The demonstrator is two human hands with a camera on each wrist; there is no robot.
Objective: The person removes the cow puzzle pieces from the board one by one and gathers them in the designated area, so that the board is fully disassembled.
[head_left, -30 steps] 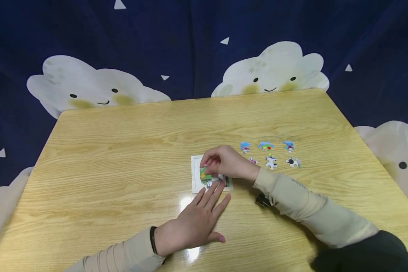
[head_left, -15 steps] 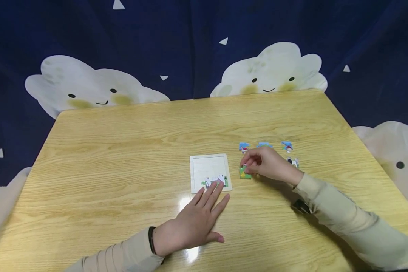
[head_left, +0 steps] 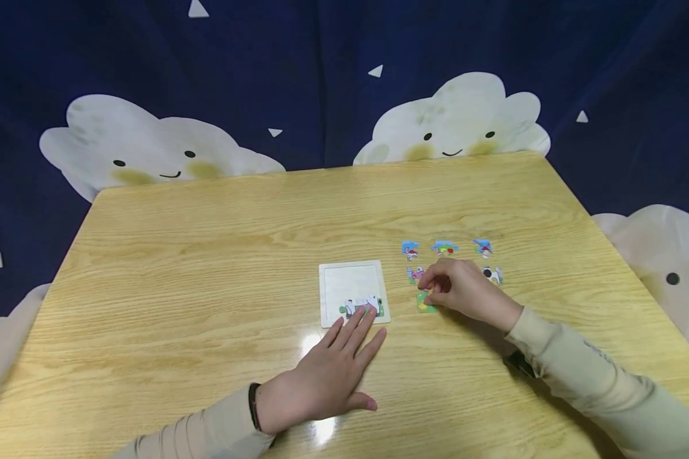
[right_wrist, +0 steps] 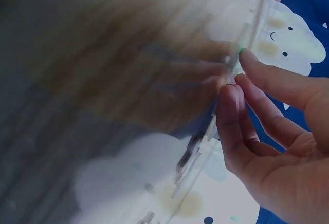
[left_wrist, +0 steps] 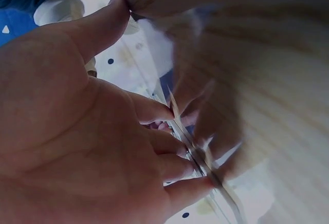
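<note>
My left hand [head_left: 330, 376] lies with straight, spread fingers. Its fingertips rest on a white and green jigsaw piece [head_left: 373, 301] in the lower right of a square white puzzle tray [head_left: 350, 280], beside another piece in the same row. To the tray's right, my right hand [head_left: 465, 293] pinches a green jigsaw piece with a yellow mark [head_left: 423, 306] between thumb and fingers, at the table top. Low along the table surface, the right wrist view shows the curled right fingers [right_wrist: 231, 100]. In the left wrist view the left palm [left_wrist: 92, 147] faces the camera.
Loose jigsaw pieces lie right of the tray: a blue one [head_left: 410, 249], a blue and green one [head_left: 444, 248], another blue one [head_left: 483, 247], a pink one [head_left: 414, 275] and a black and white one [head_left: 492, 274]. The wooden table [head_left: 207, 268] meets a dark blue cloud-patterned curtain [head_left: 321, 83].
My right hand has carried the green jigsaw piece from over the tray rightward, then down beside the pink piece. The left hand has stayed in place.
</note>
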